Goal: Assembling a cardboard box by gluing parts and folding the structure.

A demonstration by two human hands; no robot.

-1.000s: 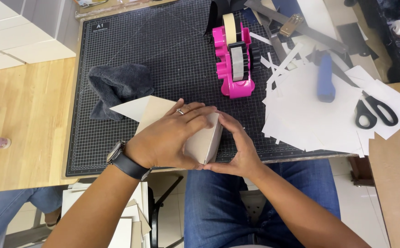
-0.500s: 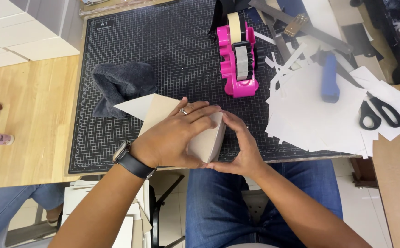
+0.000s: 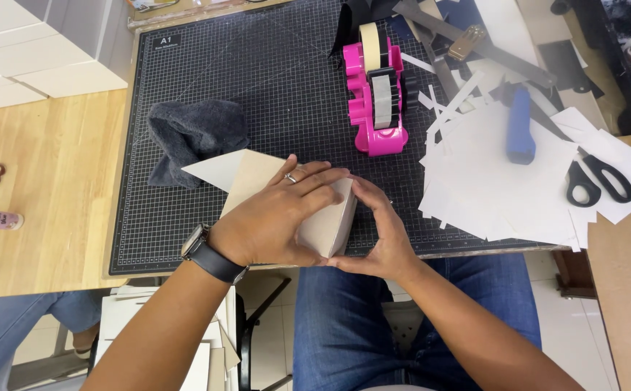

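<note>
**Two hands press a folded cardboard piece at the near edge of the cutting mat**

The left hand (image 3: 275, 221) lies flat across the top of a beige cardboard piece (image 3: 326, 224), fingers spread and pushed down, seemingly to hold the panel square against the black cutting mat (image 3: 272, 87). The right hand (image 3: 377, 235) cups the cardboard's right side, thumb and fingers closed against the upright face, as if bracing a fold or a glued seam. Neither hand is clamped around the piece; both bear on it from outside. The cardboard sits at the mat's near edge, right in front of the person, with a pointed white flap (image 3: 217, 168) sticking out toward the left.

A grey cloth (image 3: 192, 137) lies just beyond that flap, touching or nearly touching it. A pink tape dispenser (image 3: 377, 101) stands upright behind the hands, within easy reach. To the right, loose white paper sheets (image 3: 496, 181) overlap in a heap, carrying a blue-handled tool (image 3: 519, 127) and black-handled scissors (image 3: 598, 177). The mat rests on a wooden desk (image 3: 47, 188).
</note>
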